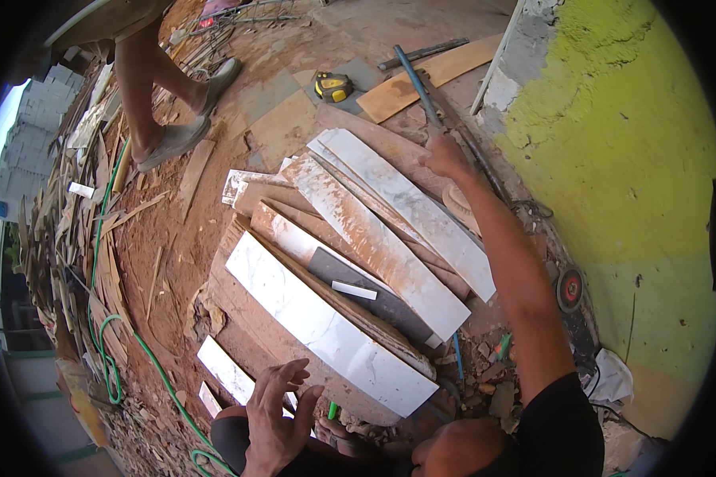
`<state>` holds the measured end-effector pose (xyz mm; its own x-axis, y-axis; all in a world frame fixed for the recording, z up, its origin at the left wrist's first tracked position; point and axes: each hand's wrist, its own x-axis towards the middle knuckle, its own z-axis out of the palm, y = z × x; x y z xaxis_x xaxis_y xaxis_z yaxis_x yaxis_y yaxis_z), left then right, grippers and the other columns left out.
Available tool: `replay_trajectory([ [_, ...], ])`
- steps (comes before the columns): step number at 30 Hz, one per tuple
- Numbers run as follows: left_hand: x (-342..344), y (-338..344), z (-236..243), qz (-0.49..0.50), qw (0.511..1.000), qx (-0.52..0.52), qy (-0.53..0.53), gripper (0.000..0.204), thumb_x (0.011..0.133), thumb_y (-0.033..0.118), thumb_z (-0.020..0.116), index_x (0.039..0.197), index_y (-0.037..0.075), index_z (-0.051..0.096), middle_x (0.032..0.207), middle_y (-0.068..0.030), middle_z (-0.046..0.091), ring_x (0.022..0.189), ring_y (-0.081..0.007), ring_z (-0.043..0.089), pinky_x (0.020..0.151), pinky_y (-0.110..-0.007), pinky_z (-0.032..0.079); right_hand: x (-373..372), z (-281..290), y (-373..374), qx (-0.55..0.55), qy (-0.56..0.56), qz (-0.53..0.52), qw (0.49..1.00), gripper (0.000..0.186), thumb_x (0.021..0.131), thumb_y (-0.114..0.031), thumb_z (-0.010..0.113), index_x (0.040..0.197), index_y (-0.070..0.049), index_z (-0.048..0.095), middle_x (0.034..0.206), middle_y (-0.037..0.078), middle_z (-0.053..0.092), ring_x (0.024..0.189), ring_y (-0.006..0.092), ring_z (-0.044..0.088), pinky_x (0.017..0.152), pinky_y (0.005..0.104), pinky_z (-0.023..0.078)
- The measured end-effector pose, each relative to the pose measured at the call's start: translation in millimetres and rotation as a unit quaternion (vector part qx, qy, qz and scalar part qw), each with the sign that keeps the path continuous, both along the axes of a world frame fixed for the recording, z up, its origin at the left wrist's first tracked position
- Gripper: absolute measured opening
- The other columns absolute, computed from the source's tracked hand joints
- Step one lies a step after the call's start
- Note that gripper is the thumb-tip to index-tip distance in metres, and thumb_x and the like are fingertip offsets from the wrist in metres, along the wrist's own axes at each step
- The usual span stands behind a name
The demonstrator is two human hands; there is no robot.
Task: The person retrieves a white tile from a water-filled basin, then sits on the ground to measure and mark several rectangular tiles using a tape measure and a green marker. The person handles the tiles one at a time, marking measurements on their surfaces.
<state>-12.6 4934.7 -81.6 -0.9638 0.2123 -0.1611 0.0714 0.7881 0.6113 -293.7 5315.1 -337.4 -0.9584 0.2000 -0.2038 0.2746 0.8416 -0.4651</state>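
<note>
My right hand (448, 157) reaches far forward past the tile stack, its fingers closed at the lower end of a long blue pipe-like bar (414, 83). Beside that hand lies a dark metal rod (485, 163). My left hand (281, 405) is raised near my knee, fingers apart and loosely bent, holding nothing. Between my hands lie long tile strips: a white marbled one (318, 326) nearest me, a dirt-smeared one (378, 238) and another white one (410, 207). A small white offcut (354, 290) rests on a dark grey strip (378, 302).
An angle grinder (571, 292) lies by the yellow-green wall (620, 159). A yellow tape measure (333, 87) sits beyond the tiles, near a curved wooden board (445, 71). Another person's shoes (175, 141) stand at far left. A green hose (155, 362) crosses the rubble and wood scraps.
</note>
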Motion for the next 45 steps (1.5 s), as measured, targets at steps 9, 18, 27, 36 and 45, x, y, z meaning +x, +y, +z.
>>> replay_trajectory([
  [9,3,-6,-4,-0.006,1.0,0.001,0.012,0.035,0.085,0.008,0.076,0.118,0.003,0.066,0.095,-0.0122,0.068,0.083,-0.0232,0.067,0.072,-0.033,0.054,0,-19,-2,0.035,0.254,0.004,0.966,0.038,0.08,-0.032,0.081,0.079,-0.003,0.057,0.079,0.018,0.061,0.078,0.0367,0.062,0.069,0.0464,0.047],
  [18,5,-27,-5,-0.033,0.999,-0.03,-0.013,0.032,0.088,0.012,0.073,0.117,0.0,0.063,0.102,-0.0163,0.065,0.092,-0.0336,0.065,0.079,-0.04,0.053,7,51,-12,-0.005,0.472,0.004,0.882,0.028,0.085,-0.019,0.079,0.079,-0.002,0.058,0.074,0.011,0.057,0.065,0.0266,0.054,0.062,0.0389,0.044],
  [27,-27,-47,2,0.096,0.986,0.135,-0.008,0.05,0.091,0.023,0.075,0.133,0.002,0.057,0.121,-0.0157,0.061,0.101,-0.0226,0.063,0.081,-0.038,0.058,44,147,-99,-0.002,0.505,0.126,0.854,0.021,0.087,-0.015,0.077,0.082,-0.001,0.062,0.075,0.009,0.057,0.068,0.0192,0.057,0.06,0.0348,0.045],
  [36,-161,20,-10,0.237,0.835,0.494,0.055,0.077,0.092,0.036,0.07,0.148,-0.002,0.034,0.125,-0.0219,0.053,0.117,-0.0346,0.056,0.102,-0.052,0.049,147,205,-184,-0.336,0.429,0.174,0.82,0.022,0.079,-0.003,0.072,0.08,0.001,0.05,0.079,0.021,0.054,0.074,0.0394,0.058,0.069,0.0486,0.045],
  [45,-170,-34,-76,0.228,0.896,0.372,0.083,0.044,0.09,-0.002,0.062,0.133,0.002,0.053,0.119,-0.0183,0.061,0.11,-0.0238,0.063,0.098,-0.038,0.052,219,176,-142,-0.307,0.247,0.23,0.89,0.021,0.084,-0.013,0.075,0.087,0.005,0.063,0.09,0.019,0.063,0.079,0.0358,0.066,0.071,0.0453,0.054],
])
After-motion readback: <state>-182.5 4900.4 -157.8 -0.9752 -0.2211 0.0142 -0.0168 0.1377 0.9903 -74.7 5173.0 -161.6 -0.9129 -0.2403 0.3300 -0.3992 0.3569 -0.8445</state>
